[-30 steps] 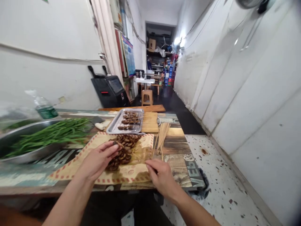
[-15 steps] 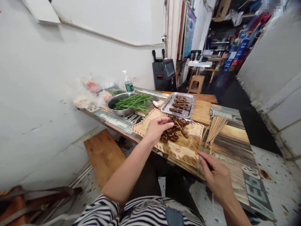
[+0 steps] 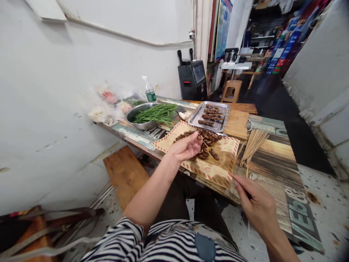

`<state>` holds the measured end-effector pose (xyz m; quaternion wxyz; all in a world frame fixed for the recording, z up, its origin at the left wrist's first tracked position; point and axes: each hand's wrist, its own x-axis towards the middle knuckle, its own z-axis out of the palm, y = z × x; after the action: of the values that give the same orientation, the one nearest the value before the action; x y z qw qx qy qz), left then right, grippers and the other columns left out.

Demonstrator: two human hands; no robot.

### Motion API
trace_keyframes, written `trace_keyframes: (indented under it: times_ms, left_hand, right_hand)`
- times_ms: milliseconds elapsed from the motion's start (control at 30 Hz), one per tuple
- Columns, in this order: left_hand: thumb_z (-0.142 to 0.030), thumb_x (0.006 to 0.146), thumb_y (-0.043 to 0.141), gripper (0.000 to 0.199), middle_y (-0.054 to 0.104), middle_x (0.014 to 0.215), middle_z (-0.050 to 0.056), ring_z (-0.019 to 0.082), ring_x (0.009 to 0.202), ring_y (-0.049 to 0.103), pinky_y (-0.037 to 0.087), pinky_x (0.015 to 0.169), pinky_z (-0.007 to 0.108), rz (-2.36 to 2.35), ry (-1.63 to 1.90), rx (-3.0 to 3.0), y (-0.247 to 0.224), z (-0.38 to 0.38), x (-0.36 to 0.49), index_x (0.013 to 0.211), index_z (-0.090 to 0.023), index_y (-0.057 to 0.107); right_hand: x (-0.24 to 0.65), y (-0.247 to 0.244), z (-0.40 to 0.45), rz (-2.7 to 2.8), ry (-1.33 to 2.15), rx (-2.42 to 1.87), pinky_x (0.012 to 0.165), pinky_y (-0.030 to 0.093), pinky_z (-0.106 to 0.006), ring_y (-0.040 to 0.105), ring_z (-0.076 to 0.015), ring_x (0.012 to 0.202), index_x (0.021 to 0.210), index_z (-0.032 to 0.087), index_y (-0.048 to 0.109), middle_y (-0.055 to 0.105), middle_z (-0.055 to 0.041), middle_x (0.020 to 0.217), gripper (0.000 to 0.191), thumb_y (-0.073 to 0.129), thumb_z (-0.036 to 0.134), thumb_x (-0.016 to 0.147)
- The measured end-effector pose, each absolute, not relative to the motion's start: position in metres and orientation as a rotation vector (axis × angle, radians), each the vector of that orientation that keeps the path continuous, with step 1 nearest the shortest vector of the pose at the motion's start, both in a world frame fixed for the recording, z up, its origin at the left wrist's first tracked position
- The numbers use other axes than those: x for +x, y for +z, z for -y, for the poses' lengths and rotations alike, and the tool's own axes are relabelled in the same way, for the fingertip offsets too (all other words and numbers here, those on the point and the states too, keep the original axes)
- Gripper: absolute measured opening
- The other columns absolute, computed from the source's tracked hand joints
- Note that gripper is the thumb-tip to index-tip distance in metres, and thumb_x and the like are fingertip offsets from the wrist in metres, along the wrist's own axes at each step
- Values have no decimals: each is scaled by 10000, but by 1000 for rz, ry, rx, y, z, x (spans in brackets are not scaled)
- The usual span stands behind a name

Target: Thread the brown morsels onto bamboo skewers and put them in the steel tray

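Observation:
My right hand point(image 3: 256, 196) is closed on the back end of a thin bamboo skewer point(image 3: 224, 167), which points up and left over the paper. One glossy brown silkworm pupa point(image 3: 214, 154) is threaded partway along it. At the skewer's tip my left hand point(image 3: 188, 146) pinches another brown pupa point(image 3: 200, 137) between thumb and fingers. Beneath my left hand, a pile of loose pupae point(image 3: 211, 137) lies on stained tan paper point(image 3: 196, 168) with a red-striped border, and the hand hides part of the pile.
Behind the paper, a metal tray point(image 3: 194, 122) holds several filled skewers, beside a wooden board point(image 3: 237, 125). A bundle of bare bamboo skewers point(image 3: 252, 147) lies to the right. A steel bowl point(image 3: 144, 125) of green vegetables point(image 3: 156, 114), a bottle point(image 3: 149, 92) and plastic bags point(image 3: 105, 107) stand left.
My left hand has turned, its fingers now curled at the skewer's tip with a pupa. The right hand keeps its hold on the skewer. The whole view has shifted slightly.

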<state>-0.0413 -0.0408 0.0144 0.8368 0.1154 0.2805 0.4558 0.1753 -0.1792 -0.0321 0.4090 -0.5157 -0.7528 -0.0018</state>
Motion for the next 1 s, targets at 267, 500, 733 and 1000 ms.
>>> trace_keyframes:
  times_ms: [267,500,733,1000]
  left_hand:
    - [-148,810,514,149,579,697,67,79,613,552,418,445,119,-555,917,184,16,43,-38,684,-84,563]
    - [-153,815,505,150,567,699,73,79,616,547,425,444,112,-547,897,148,19,44,-37,697,-76,557]
    - [-152,823,491,159,558,720,77,67,609,538,427,448,100,-535,878,125,24,46,-35,697,-79,554]
    - [-145,810,512,162,556,721,86,59,602,535,433,447,90,-553,870,125,27,47,-34,672,-71,554]
  right_hand:
    - [176,-26,181,1919,-38,-1302,725,504,-234,629,-131,817,1034,181,611,671,-43,910,217,504,172,845]
    - [178,-25,182,1918,-60,-1305,745,497,-226,629,-131,822,1025,166,626,670,-46,904,219,513,176,838]
    - [180,-24,184,1910,-31,-1310,715,504,-231,633,-133,791,1025,185,633,669,-43,891,227,499,203,843]
    - [181,-21,186,1895,-129,-1334,721,521,-255,649,-146,778,1019,203,648,685,-41,878,237,492,228,843]
